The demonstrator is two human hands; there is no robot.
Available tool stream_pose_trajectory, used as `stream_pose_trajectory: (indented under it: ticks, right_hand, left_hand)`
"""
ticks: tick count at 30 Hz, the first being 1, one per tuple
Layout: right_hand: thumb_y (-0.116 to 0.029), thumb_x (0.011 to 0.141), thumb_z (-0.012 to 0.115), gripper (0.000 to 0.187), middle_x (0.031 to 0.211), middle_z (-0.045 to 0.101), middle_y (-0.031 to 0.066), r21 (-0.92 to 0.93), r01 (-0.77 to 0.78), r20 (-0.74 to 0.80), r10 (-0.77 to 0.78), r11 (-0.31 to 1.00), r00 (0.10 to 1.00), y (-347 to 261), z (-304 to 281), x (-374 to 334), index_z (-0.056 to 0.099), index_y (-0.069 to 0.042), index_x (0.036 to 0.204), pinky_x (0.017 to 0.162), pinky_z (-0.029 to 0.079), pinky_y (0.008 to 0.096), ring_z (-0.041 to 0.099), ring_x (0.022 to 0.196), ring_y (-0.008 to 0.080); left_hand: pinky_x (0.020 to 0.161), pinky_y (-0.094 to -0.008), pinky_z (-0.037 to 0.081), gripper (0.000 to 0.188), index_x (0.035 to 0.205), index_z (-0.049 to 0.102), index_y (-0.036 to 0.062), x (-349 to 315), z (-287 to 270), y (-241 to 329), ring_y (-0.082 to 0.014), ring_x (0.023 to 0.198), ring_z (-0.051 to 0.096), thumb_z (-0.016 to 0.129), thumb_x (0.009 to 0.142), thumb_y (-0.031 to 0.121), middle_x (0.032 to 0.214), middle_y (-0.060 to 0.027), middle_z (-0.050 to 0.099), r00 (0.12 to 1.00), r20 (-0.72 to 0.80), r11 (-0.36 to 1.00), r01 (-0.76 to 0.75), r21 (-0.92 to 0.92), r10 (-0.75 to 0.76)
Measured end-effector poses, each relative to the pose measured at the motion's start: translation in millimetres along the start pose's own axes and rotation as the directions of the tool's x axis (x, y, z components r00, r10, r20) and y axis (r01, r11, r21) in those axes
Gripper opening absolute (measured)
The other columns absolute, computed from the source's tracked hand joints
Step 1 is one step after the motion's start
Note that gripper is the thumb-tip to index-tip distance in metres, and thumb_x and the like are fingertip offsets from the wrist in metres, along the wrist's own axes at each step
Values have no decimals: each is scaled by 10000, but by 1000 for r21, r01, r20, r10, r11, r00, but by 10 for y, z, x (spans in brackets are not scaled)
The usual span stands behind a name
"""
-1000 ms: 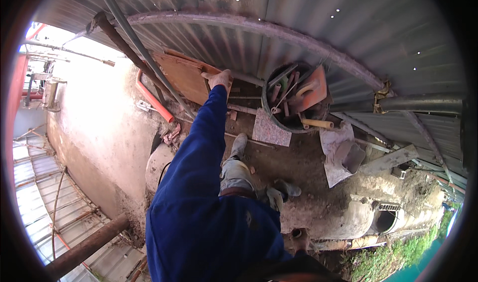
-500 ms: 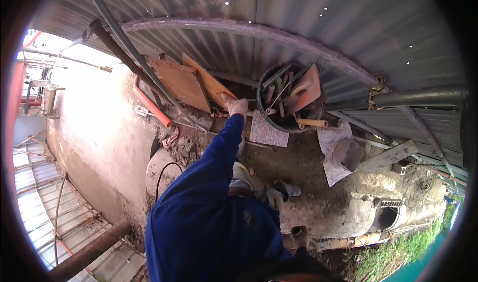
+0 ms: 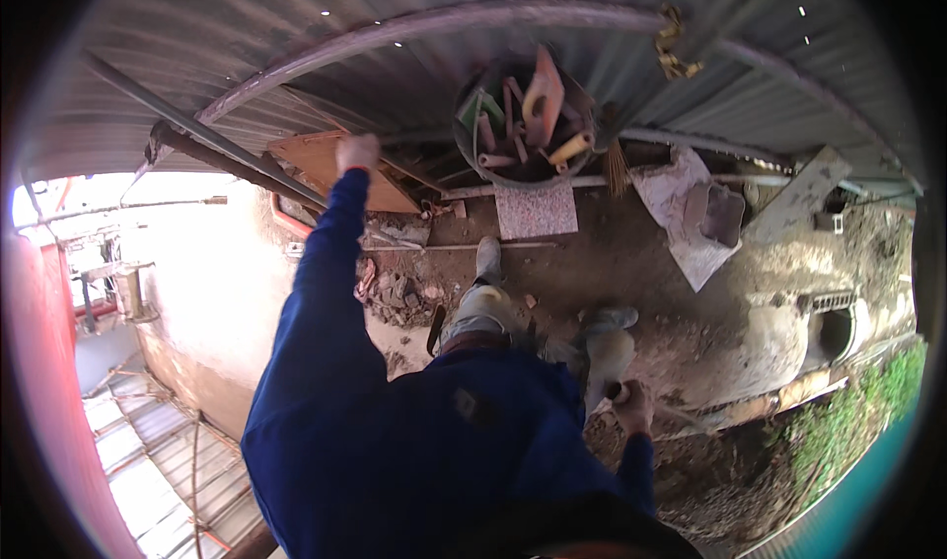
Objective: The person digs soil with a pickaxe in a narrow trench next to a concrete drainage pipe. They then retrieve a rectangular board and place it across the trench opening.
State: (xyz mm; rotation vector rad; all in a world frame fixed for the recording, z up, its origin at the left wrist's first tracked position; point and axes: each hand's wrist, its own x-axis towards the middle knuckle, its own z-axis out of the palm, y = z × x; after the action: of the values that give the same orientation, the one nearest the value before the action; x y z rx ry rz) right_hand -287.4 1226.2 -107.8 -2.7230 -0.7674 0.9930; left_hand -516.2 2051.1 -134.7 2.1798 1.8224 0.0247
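Note:
My left arm reaches up and forward, and my left hand (image 3: 357, 151) is closed at the upper edge of a brown wooden board (image 3: 321, 164) leaning by the metal wall. Whatever its fingers hold is hidden and blurred. Low on the right, my right hand (image 3: 636, 408) is wrapped round a tool with a thick, round-ended handle (image 3: 618, 391). The tool's other end is not clear. To the right of my left hand stands a dark round bucket (image 3: 523, 174). It holds several tools, among them an orange flat float (image 3: 544, 100) and a yellowish roller-like tube (image 3: 570, 149).
A speckled square slab (image 3: 536, 213) lies before the bucket. Farther right are a pale sack (image 3: 663, 196), a grey tub (image 3: 717, 216) and a plank (image 3: 801, 194). Rubble (image 3: 395, 298) lies near my feet. A metal pole (image 3: 182, 115) slants across at upper left, beside corrugated sheeting.
My left hand has come away from the board's right end, up and left, and its fingers look more closed. My view has shifted to the right. The right hand still holds the tool.

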Motion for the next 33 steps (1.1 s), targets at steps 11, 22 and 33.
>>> stream_pose_trajectory:
  ticks: [11, 22, 33]
  right_hand:
    - [-176, 814, 762, 371, 1193, 707, 172, 161, 53, 211, -87, 985, 974, 619, -614, 382, 688, -107, 1171, 1019, 515, 508, 628, 1216, 412]
    - [-172, 836, 744, 250, 1057, 726, 174, 149, 83, -298, -35, 985, 954, 719, -233, -630, 715, -84, 1068, 958, 535, 481, 670, 1094, 389]
    - [-165, 696, 814, 416, 1076, 677, 68, 89, -97, -378, 124, 991, 917, 687, -12, -2061, 680, -154, 1090, 1139, 444, 473, 660, 1129, 317]
  left_hand:
    - [760, -371, 570, 365, 1130, 722, -77, -1904, -1468, -158, -234, 870, 703, 560, 929, 181, 995, -131, 733, 929, 78, 930, -365, 45, 361]
    - [884, -414, 636, 397, 1308, 644, -32, -3557, -1836, 481, -279, 1119, 717, 621, 935, 103, 1267, -143, 694, 898, 303, 897, -184, -403, 320]
    - [1160, -470, 520, 484, 1411, 578, -33, -3614, -2064, 1079, -321, 1330, 617, 725, 968, 93, 1449, -196, 627, 483, 824, 565, 607, -559, 296]
